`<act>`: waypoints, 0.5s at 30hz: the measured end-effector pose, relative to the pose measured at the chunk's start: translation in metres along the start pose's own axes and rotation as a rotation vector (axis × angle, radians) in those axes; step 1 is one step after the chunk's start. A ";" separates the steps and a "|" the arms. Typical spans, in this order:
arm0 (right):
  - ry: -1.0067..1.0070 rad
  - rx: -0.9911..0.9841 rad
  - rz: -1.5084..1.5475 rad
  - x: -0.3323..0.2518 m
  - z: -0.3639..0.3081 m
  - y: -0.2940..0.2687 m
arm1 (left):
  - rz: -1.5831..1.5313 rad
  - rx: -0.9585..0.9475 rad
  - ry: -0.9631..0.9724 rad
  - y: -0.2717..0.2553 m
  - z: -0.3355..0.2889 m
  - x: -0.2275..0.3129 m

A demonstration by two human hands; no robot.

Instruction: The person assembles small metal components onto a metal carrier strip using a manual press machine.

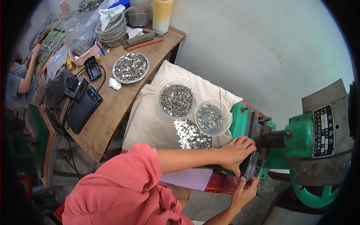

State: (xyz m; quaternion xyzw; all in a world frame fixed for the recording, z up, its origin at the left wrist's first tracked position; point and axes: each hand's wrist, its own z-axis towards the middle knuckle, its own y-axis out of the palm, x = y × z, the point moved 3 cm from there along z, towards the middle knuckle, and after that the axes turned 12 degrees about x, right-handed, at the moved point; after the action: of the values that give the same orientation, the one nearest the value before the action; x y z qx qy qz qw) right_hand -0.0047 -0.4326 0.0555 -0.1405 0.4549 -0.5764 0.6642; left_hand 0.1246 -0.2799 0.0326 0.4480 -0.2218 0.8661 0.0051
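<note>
I sit beside a green bench press (300,140) with a metal die block (253,165) on its bed. My left hand (238,152) reaches across from the left, its fingers bent over the near side of the die and its thumb pointing down. Just below it, my right hand (243,192) has its thumb and forefinger pinched at the die's front edge. The fingertips of both hands nearly meet there; any small part between them is too small to make out. Left of my left hand lies a heap of small flat metal pieces (191,134).
A clear tub of dark metal pieces (177,99) and a smaller tub of silvery pins (210,118) stand on beige cloth (144,116). The wooden table (112,108) bears a filled dish (131,67) and a black power bank (85,109). Another person (24,80) works far left.
</note>
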 end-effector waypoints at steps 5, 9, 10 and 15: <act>-0.228 -0.056 -0.219 -0.019 0.000 -0.006 | 0.036 0.030 0.017 -0.006 -0.010 0.005; -0.247 0.002 -0.202 -0.019 -0.001 -0.002 | 0.026 0.033 -0.036 -0.021 -0.030 0.010; -0.235 -0.001 -0.176 -0.019 0.000 -0.002 | 0.018 0.023 -0.034 -0.025 -0.037 0.010; -0.264 0.053 -0.102 -0.021 -0.009 -0.007 | -0.122 -0.156 -0.137 -0.045 -0.065 0.017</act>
State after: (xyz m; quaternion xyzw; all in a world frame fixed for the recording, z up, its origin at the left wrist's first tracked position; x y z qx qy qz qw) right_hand -0.0146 -0.4124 0.0646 -0.2205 0.3404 -0.5978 0.6915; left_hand 0.0740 -0.2172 0.0304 0.5170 -0.2606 0.8117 0.0775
